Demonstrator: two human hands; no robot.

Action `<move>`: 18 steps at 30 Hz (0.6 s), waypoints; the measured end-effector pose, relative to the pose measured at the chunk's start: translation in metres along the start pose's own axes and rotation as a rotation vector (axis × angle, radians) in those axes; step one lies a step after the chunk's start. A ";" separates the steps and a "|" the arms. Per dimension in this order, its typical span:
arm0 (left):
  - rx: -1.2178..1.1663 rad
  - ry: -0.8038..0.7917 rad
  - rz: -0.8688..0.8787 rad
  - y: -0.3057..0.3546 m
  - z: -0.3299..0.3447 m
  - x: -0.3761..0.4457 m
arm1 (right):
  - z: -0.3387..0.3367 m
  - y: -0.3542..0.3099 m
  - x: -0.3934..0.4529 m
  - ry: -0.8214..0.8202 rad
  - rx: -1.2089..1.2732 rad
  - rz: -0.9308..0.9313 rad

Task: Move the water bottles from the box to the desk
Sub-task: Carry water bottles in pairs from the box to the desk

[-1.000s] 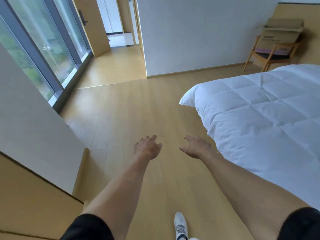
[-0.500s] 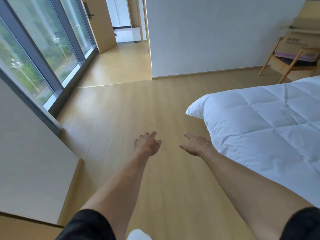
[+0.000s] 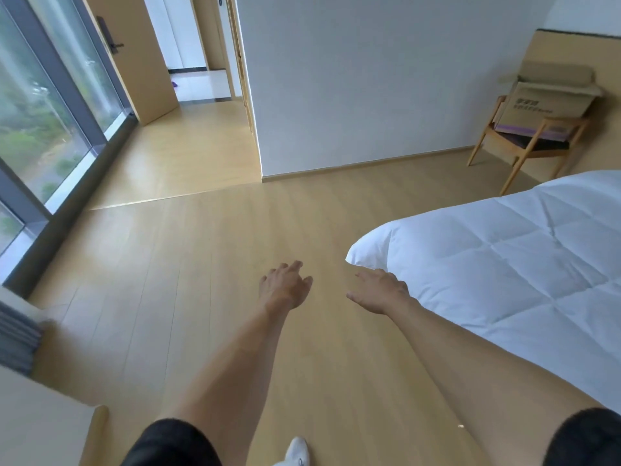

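The box (image 3: pixel 551 99) sits on the chair (image 3: pixel 524 142) in the far right corner, well apart; right hand (image 3: pixel 379 290) is nearer than left hand (image 3: pixel 285 285), both grips loose, empty. No bottles show.

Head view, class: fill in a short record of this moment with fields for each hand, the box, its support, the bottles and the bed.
left hand: open, holds nothing, over the floor
right hand: open, holds nothing
box: cardboard, flaps open, far right corner
support: wooden chair carries the box
bottles: none visible
bed: white quilt, on the right
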State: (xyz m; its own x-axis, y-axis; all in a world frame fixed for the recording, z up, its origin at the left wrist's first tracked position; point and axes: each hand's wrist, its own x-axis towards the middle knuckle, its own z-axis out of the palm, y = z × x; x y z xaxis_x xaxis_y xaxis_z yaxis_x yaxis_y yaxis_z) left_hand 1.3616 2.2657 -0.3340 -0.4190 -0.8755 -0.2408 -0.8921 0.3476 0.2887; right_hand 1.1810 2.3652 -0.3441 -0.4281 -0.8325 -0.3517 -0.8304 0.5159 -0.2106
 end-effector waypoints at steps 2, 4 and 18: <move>-0.012 -0.014 0.038 0.005 -0.007 0.045 | -0.011 -0.002 0.036 -0.003 -0.010 0.041; -0.023 -0.020 0.062 0.005 -0.021 0.092 | -0.026 -0.011 0.075 -0.006 -0.019 0.075; -0.006 -0.042 0.142 -0.007 -0.096 0.317 | -0.104 -0.087 0.276 0.024 0.033 0.095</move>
State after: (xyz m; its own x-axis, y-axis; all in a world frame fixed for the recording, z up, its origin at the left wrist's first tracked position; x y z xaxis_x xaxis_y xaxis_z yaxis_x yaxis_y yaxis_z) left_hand 1.2510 1.9533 -0.3234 -0.5479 -0.8028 -0.2351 -0.8222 0.4649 0.3285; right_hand 1.0972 2.0693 -0.3279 -0.5135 -0.7837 -0.3495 -0.7735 0.5991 -0.2069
